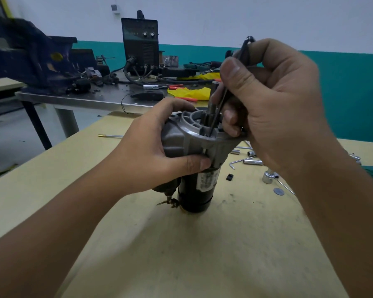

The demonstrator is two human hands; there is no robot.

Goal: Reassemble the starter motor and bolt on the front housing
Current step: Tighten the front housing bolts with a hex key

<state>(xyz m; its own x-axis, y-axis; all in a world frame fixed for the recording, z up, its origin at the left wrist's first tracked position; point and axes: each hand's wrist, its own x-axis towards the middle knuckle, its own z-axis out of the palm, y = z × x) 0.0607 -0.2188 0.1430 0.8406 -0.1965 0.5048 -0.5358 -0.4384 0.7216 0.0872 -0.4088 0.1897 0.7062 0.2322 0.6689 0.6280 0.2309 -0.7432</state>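
The counter carries the starter motor, upright near its far edge, front housing on top. Left hand grips the housing; right hand pinches a hex key, tip in a bolt. Step: bolting the housing. Next probably needs a steady turn w/ the key kept straight.
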